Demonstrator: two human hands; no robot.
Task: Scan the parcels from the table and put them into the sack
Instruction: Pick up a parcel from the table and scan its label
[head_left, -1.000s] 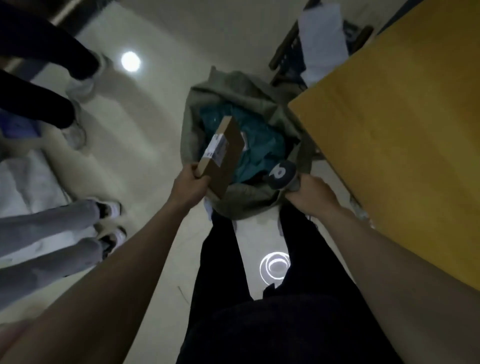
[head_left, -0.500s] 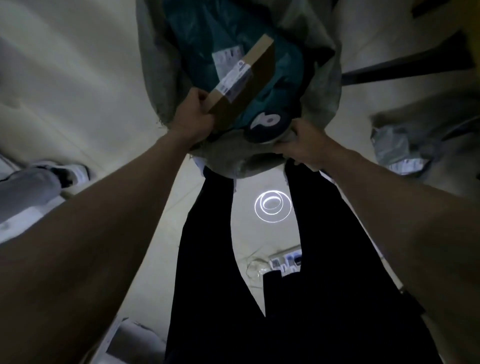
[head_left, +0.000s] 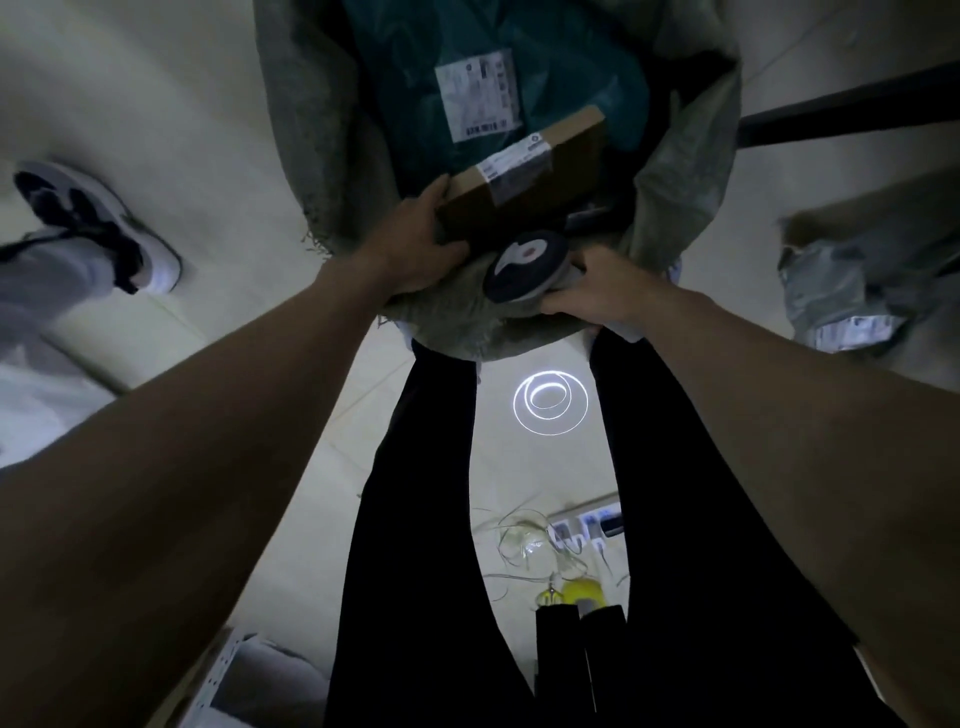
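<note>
Cardboard parcel (head_left: 524, 192), w/ white label, gripped at near end by left hand (head_left: 415, 244) inside open sack (head_left: 322, 156) (atop teal bag (head_left: 415, 78)); scanner (head_left: 525, 266) + sack rim clasped by right hand (head_left: 597, 291).

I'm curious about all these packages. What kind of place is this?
Probably a parcel sorting room: a big sack holds labelled parcels, a hand scanner is gripped, and another grey mailer lies on the floor.
</note>
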